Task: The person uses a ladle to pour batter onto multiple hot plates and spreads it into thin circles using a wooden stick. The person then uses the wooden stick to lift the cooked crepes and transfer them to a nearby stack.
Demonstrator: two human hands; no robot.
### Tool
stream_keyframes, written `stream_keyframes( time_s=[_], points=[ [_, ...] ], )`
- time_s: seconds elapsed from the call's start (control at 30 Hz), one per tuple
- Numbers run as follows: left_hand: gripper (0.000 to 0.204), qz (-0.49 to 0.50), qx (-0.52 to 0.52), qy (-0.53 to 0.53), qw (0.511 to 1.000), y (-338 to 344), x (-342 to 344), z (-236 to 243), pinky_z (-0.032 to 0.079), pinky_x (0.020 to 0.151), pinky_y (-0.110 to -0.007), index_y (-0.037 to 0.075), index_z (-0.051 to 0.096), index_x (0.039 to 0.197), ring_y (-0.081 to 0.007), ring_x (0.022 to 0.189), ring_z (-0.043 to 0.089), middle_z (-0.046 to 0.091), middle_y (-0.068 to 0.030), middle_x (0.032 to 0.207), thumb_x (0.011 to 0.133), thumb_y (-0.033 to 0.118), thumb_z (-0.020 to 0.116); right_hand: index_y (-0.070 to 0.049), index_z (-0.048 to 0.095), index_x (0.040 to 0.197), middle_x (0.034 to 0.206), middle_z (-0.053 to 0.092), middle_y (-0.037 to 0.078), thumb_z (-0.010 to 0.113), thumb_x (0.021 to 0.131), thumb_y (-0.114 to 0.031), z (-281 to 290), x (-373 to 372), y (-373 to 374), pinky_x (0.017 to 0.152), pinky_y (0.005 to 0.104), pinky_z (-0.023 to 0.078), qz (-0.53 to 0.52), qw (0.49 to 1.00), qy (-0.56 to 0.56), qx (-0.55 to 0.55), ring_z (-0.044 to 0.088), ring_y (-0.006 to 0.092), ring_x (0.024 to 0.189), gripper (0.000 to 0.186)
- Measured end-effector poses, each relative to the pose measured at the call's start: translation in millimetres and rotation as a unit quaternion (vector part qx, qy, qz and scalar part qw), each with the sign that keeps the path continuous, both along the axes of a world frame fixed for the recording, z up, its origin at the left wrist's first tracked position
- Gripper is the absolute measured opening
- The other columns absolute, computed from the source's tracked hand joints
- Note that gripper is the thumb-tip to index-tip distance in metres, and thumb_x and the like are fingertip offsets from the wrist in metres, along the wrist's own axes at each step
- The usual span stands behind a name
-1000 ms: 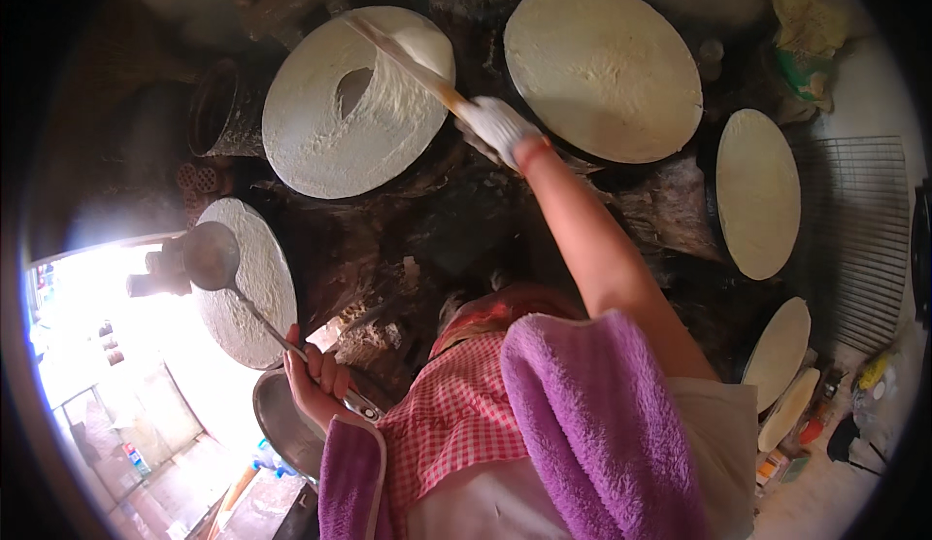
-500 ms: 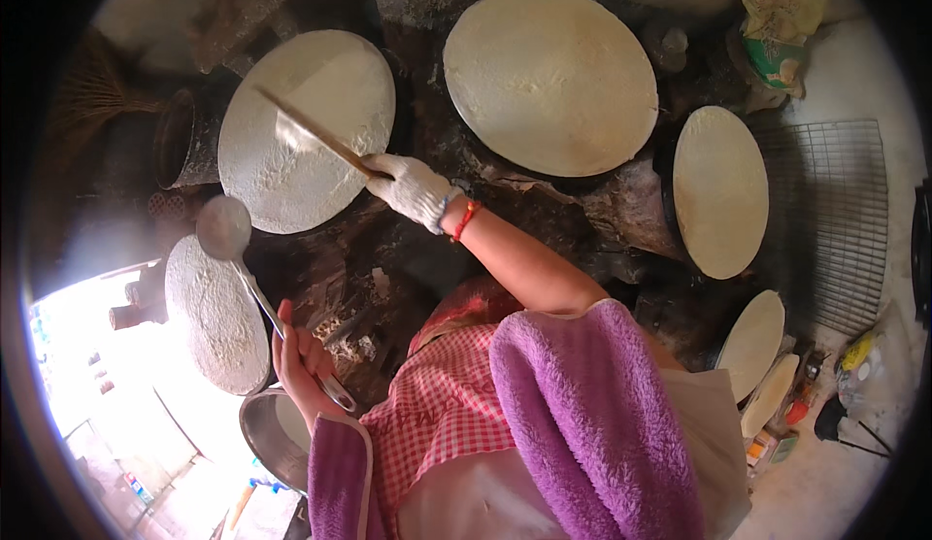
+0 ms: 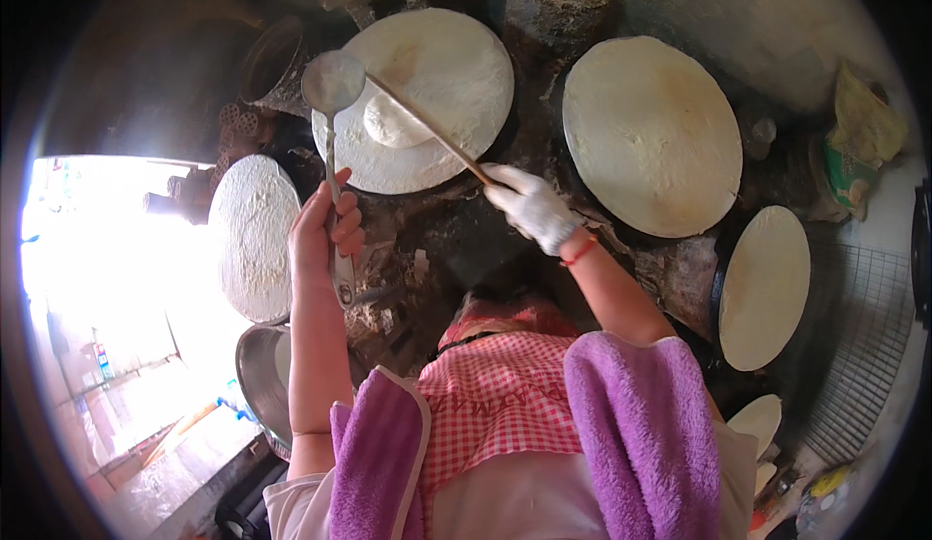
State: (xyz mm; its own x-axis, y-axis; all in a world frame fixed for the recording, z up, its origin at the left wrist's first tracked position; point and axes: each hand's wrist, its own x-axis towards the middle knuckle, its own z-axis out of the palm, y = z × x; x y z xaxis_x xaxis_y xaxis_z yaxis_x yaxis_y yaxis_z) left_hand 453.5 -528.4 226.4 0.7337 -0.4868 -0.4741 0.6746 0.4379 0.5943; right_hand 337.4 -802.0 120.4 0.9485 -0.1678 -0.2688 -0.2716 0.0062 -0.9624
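My left hand (image 3: 325, 229) grips the handle of a long steel ladle (image 3: 332, 84), its round bowl held over the left edge of the upper middle griddle (image 3: 456, 54). That griddle is covered in a thin white layer, with a thicker round patch of batter (image 3: 390, 122) left of centre. In a white knit glove, my right hand (image 3: 524, 200) holds a thin wooden spreading stick (image 3: 437, 134), which slants up-left across that surface to beside the ladle bowl. Whether the stick touches the bowl, I cannot tell.
More batter-coated round griddles stand at right (image 3: 650, 137), far right (image 3: 762, 287) and left (image 3: 252, 239). A steel pot (image 3: 254, 385) sits lower left, a dark cylinder (image 3: 272, 59) upper left. A wire rack (image 3: 845, 346) and green sack (image 3: 849, 171) line the right side. A bright opening fills the left edge.
My left hand has raised the ladle from the left to over the upper middle griddle. The stick has swept across it; the hole seen in its coating one second ago is covered.
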Motion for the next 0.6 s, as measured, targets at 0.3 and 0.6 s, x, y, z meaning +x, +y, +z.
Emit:
stream_keyframes(
  time_s=[0.3,0.6],
  points=[
    [0.008,0.023,-0.004,0.066,0.998,-58,-60,-17,0.044,0.055,-0.029,0.002,0.051,0.102,-0.0111,0.069,0.047,0.051,-0.0038,0.086,0.1,0.01,0.051,-0.01,0.056,0.126,0.078,0.054,0.001,0.059,0.095,-0.023,-18,13,58,0.035,0.023,0.034,-0.05,0.948,0.099,0.297,0.046,0.0056,0.048,0.034],
    [0.049,-0.053,-0.364,0.139,0.92,31,-17,-2,0.037,0.04,-0.021,-0.003,0.021,0.149,-0.0077,0.049,0.036,0.036,-0.0003,0.072,0.104,0.011,0.035,-0.008,0.055,0.13,0.075,0.054,0.001,0.058,0.096,-0.023,5,-11,16,0.032,0.0208,0.03,-0.235,0.948,0.07,0.201,0.042,0.0044,0.043,0.037]
  ],
)
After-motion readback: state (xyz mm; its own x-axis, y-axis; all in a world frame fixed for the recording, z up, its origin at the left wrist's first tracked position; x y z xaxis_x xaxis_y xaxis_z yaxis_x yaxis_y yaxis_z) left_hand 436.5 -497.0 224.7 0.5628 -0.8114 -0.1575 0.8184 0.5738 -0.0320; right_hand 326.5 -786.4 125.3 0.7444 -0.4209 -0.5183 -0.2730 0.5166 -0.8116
